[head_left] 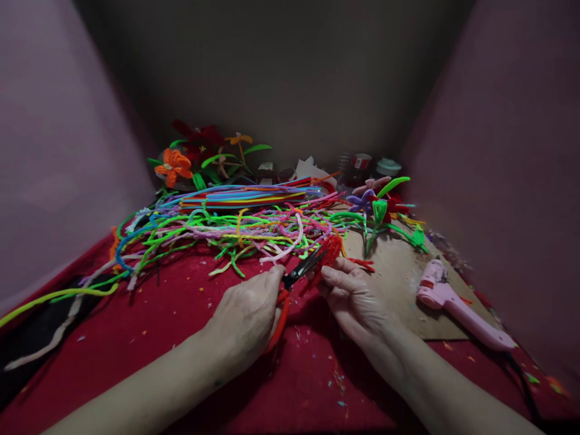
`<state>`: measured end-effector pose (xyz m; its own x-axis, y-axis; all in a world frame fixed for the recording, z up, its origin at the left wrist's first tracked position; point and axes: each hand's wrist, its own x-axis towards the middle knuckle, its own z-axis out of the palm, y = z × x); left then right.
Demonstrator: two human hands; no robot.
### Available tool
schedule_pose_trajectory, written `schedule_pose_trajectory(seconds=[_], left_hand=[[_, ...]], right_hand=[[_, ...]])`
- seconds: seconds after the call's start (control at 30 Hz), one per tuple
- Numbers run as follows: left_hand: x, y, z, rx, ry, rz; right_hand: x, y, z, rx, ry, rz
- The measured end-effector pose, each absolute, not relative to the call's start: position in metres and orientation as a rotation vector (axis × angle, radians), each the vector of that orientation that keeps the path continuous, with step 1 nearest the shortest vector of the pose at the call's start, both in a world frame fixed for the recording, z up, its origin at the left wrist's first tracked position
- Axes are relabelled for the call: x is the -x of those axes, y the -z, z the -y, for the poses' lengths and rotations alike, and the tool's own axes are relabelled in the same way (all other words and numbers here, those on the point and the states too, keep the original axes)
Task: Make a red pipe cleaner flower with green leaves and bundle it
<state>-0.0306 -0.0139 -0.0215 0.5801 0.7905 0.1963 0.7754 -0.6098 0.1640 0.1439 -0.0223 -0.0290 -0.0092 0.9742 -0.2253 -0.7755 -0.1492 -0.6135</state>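
My left hand [247,311] is closed round the red handles of a pair of scissors [281,314]. Its dark blades point up and to the right, against a fuzzy red pipe cleaner piece [331,249]. That red piece is pinched between the thumb and fingers of my right hand [356,293]. Whether the blades are parted around it I cannot make out. Both hands are above the red cloth [190,362], where small fluffy clippings lie scattered. Just beyond them spreads a tangle of coloured pipe cleaners [254,232].
A pink glue gun [466,311] lies on a cardboard sheet [403,272] at the right, beside finished pipe cleaner flowers [362,202]. An orange flower [173,167] and other blooms stand at the back left. Straight pipe cleaners [254,196] form a bundle behind the tangle. Jars [361,166] stand at the back.
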Motion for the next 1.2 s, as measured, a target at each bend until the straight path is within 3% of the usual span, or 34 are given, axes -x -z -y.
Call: schedule_pose_trajectory(seconds=[1.2], left_hand=[[0.0296, 0.0257, 0.0207, -2.751, -0.309, -1.305]], right_hand=[[-0.1375, 0.0266, 0.0242, 0.755, -1.502, 0.472]])
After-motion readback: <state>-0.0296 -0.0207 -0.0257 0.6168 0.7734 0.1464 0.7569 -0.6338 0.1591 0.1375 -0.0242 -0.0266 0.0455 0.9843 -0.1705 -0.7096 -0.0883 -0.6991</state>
